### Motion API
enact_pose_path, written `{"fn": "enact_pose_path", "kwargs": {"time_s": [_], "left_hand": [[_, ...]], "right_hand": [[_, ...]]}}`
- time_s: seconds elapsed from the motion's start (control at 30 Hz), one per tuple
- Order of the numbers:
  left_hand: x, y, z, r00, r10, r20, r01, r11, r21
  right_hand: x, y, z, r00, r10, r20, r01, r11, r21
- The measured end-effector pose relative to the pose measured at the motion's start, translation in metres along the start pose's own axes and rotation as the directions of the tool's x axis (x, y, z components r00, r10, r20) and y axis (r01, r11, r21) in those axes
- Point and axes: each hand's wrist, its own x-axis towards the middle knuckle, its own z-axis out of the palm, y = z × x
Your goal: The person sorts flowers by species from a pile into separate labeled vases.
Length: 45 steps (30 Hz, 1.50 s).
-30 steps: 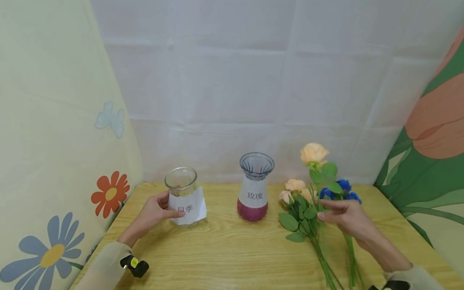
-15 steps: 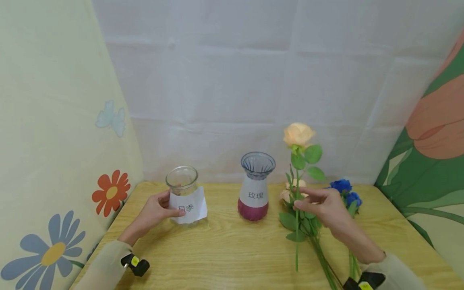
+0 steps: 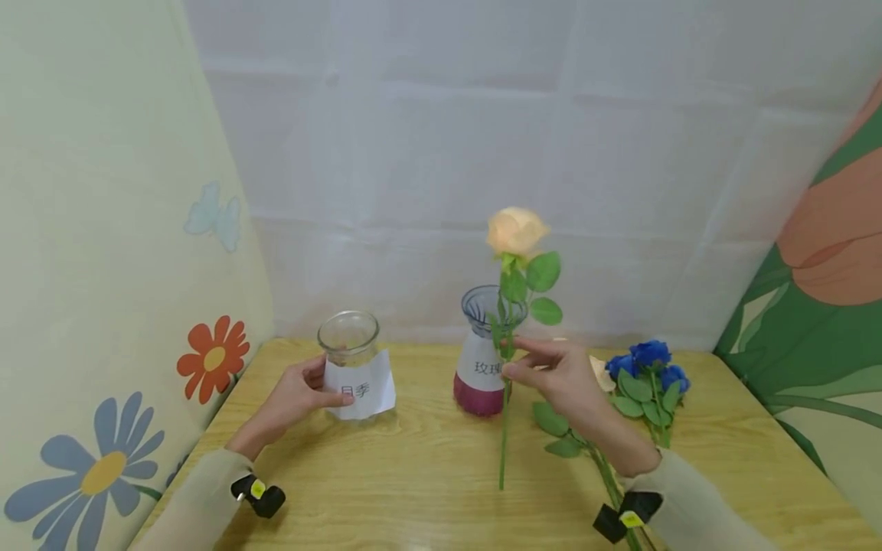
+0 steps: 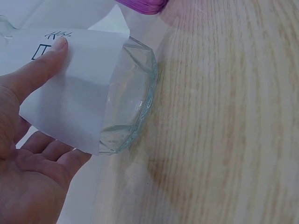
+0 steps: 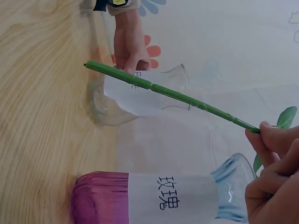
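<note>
My left hand (image 3: 299, 399) grips a clear glass vase (image 3: 350, 353) at the left of the table, thumb pressed on its white paper label (image 4: 86, 88) and fingers around the far side. Held upright, a peach rose (image 3: 517, 232) with green leaves is pinched by its stem (image 5: 187, 99) between the thumb and index finger of my right hand (image 3: 568, 383). The stem's lower end hangs free over the table. In the head view the rose overlaps a second vase (image 3: 481, 398), magenta below, bluish glass at its flared mouth, with a white label in the middle.
Blue flowers (image 3: 651, 354) with green leaves lie on the wooden table (image 3: 413, 490) at the right. Other peach flowers lie beside them, mostly hidden by my right hand, their leaves (image 3: 551, 419) showing. A white cloth (image 3: 413, 153) hangs behind the table.
My right hand has lifted the peach rose from the flowers on the right and carried it leftward, in front of the middle vase. The left hand keeps its grip on the glass vase.
</note>
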Motion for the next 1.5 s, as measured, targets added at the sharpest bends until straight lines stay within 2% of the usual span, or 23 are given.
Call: {"fn": "enact_pose_path", "kwargs": {"time_s": [0.27, 0.43, 0.77, 1.0, 1.23, 1.37, 1.5], "left_hand": [[0.001, 0.001, -0.002, 1.0, 0.018, 0.011, -0.018, 1.0, -0.01], [0.001, 0.002, -0.002, 1.0, 0.012, 0.011, -0.012, 1.0, -0.012], [0.003, -0.001, -0.003, 1.0, 0.013, 0.013, -0.013, 1.0, -0.018], [0.002, 0.001, -0.002, 1.0, 0.013, 0.021, -0.012, 1.0, -0.025], [0.0, 0.002, -0.001, 1.0, 0.007, 0.012, -0.007, 1.0, -0.029], [0.0, 0.002, -0.001, 1.0, 0.005, 0.009, -0.005, 1.0, -0.026], [-0.001, 0.002, -0.002, 1.0, 0.004, 0.009, -0.003, 1.0, -0.025]], "right_hand": [[0.021, -0.003, 0.036, 0.992, -0.124, 0.002, 0.123, 0.991, 0.049], [0.034, -0.008, 0.056, 0.985, -0.171, -0.024, 0.172, 0.982, 0.074], [0.073, -0.032, 0.091, 0.971, -0.206, -0.119, 0.217, 0.971, 0.098], [0.106, -0.055, 0.11, 0.943, -0.258, -0.212, 0.288, 0.949, 0.126], [0.136, -0.078, 0.125, 0.923, -0.245, -0.296, 0.303, 0.938, 0.167], [0.151, -0.079, 0.136, 0.919, -0.235, -0.318, 0.302, 0.936, 0.183], [0.16, -0.069, 0.148, 0.929, -0.236, -0.284, 0.288, 0.945, 0.157]]}}
